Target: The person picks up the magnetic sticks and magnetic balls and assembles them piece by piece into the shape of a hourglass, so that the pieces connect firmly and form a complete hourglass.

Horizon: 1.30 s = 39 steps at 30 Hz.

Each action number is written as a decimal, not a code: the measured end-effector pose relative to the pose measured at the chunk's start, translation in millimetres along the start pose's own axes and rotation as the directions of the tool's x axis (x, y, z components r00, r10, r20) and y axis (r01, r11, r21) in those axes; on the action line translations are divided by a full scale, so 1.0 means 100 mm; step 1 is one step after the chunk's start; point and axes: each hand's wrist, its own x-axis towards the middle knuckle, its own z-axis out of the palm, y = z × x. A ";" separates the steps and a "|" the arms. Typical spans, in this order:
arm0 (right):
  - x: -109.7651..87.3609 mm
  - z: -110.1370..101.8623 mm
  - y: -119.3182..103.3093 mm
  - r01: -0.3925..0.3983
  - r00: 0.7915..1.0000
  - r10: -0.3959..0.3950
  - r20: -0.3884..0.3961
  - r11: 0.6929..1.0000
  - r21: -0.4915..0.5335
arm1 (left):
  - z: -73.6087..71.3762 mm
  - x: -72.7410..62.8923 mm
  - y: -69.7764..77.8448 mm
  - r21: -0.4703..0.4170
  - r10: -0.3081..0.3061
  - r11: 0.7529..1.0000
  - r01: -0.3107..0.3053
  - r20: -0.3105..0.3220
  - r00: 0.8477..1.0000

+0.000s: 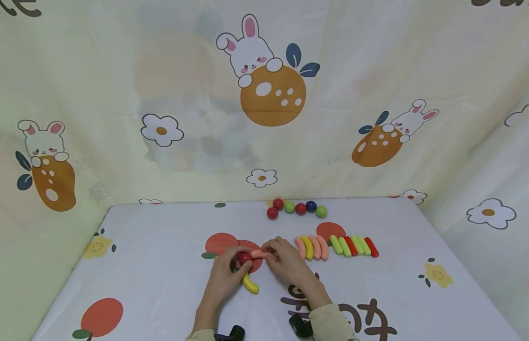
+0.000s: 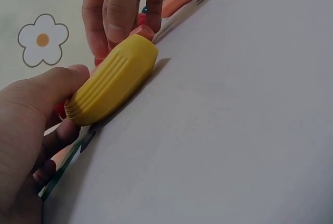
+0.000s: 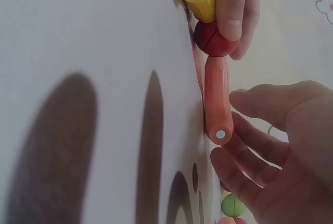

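Observation:
A red magnetic ball (image 1: 245, 257) sits between the thumb and fingers of my left hand (image 1: 221, 277). From the ball a curved yellow magnetic stick (image 1: 250, 284) points toward me, and a curved pink magnetic stick (image 3: 217, 96) runs off to the right. Its free end shows a round metal tip. My right hand (image 1: 290, 265) holds this pink stick near that end, thumb (image 3: 260, 101) on one side and fingers on the other. In the left wrist view the yellow stick (image 2: 112, 81) covers most of the ball.
Right of my hands lies a row of curved pink sticks (image 1: 317, 247) with a yellow one (image 1: 307, 247). Beyond it are straight green sticks (image 1: 344, 247) and red sticks (image 1: 372, 247). Red, green and blue balls (image 1: 300, 209) line the back of the printed tablecloth (image 1: 162, 265).

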 end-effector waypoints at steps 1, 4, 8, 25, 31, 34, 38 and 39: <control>0.00 0.00 0.00 0.000 1.000 0.000 0.000 1.000 0.000 | 0.00 0.00 0.00 -0.003 0.001 1.000 -0.001 -0.003 1.000; 0.01 0.01 0.01 0.000 1.000 0.000 -0.002 1.000 0.006 | 0.00 0.00 0.01 -0.002 0.001 1.000 -0.001 -0.008 1.000; 0.01 0.00 0.01 0.015 1.000 -0.015 -0.018 0.999 0.031 | 0.00 0.00 0.02 -0.009 -0.025 1.000 0.025 -0.011 1.000; 0.02 -0.12 0.09 -0.068 0.994 0.074 -0.082 0.995 0.075 | -0.01 0.00 0.03 -0.019 -0.067 0.998 0.066 -0.047 0.997; 0.03 -0.19 0.12 -0.078 0.986 0.094 -0.134 0.989 0.123 | -0.01 0.02 0.03 -0.033 -0.081 0.996 0.079 -0.046 0.996; 0.05 -0.23 0.15 -0.079 0.983 0.097 -0.158 0.990 0.115 | -0.02 0.02 0.04 -0.031 -0.089 0.996 0.087 -0.050 0.995; 0.07 -0.28 0.20 -0.092 0.977 0.110 -0.182 0.991 0.101 | -0.02 0.01 0.06 -0.031 -0.108 0.994 0.107 -0.046 0.993; 0.07 -0.30 0.22 -0.105 0.975 0.122 -0.185 0.989 0.100 | -0.02 0.01 0.06 -0.034 -0.118 0.993 0.116 -0.043 0.992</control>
